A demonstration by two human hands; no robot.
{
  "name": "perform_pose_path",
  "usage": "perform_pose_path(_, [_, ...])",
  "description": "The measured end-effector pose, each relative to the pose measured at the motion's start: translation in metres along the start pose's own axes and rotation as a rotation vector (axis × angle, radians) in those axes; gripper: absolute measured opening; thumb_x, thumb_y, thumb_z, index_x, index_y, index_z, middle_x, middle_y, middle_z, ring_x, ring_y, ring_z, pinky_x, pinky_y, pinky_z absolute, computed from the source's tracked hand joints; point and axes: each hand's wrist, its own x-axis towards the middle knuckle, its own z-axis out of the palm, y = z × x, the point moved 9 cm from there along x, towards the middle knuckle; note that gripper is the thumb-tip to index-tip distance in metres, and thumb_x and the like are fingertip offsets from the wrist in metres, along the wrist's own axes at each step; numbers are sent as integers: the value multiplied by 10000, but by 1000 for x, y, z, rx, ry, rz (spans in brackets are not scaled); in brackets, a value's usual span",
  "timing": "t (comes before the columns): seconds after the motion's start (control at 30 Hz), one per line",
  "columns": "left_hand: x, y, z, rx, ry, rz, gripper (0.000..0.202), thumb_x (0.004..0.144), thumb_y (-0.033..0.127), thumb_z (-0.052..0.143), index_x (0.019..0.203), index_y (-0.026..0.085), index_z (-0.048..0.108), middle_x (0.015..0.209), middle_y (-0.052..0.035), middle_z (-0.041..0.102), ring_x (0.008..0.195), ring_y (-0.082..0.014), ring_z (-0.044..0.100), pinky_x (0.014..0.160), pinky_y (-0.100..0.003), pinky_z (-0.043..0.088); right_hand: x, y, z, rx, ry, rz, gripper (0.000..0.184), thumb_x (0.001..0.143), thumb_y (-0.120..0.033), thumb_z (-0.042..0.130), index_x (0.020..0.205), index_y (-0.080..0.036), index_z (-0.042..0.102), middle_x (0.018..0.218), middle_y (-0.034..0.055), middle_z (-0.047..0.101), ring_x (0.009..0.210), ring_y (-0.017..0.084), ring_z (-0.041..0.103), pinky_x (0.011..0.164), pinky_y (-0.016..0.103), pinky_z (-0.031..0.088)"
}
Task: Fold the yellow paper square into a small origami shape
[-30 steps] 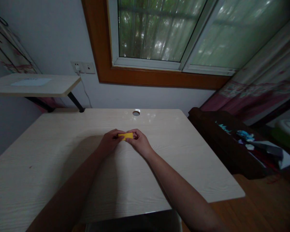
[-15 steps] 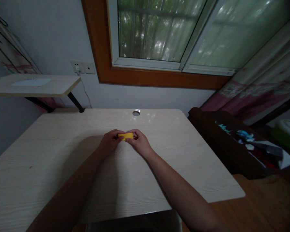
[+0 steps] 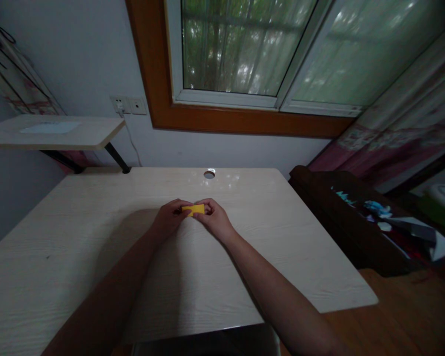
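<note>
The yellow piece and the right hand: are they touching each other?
Touching. The head view shows the right hand holding the yellow piece by its right half.

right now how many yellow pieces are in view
1. The yellow piece is held between the left hand and the right hand, over the desk. Any others hidden behind the hands would not show.

Beyond the yellow piece (image 3: 199, 209), and well to its right, I have tabletop (image 3: 282, 222) to pass over; on its near side two forearms (image 3: 274, 279) block me, and far left behind it stands a shelf (image 3: 94, 129).
</note>
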Motion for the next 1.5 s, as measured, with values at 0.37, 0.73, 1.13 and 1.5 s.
perform_pose_path(0.37, [0,-4,2,-8,-3,-17,249,836,351,607,1029,230,706,941,-35,715,796,-165,644,729,-269,502,-1,-6,-3,30,33,-10,296,742,-335,672,1008,-228,599,801,-12,633,723,155,593,681,275,483])
perform_pose_path(0.73, [-2,-18,-3,-204,45,-117,357,809,422,646,1091,205,672,793,-9,682,701,-142,628,634,-231,491,2,-4,-3,195,21,-10,324,724,-316,720,1008,-211,601,723,-35,595,640,122,539,621,241,428])
perform_pose_path(1.13, [-3,-12,5,-253,-22,-99,415,813,395,641,1173,191,615,762,2,631,687,-141,615,636,-235,476,2,-3,-4,220,34,3,317,699,-299,725,979,-208,608,709,-30,601,642,133,551,618,256,436])
perform_pose_path(1.5, [-2,-14,14,-196,-79,-85,630,751,317,701,1330,212,478,727,32,588,649,-140,566,632,-252,446,-4,-13,-3,20,39,-68,279,749,-317,690,999,-216,618,783,-16,622,684,140,547,629,252,427])
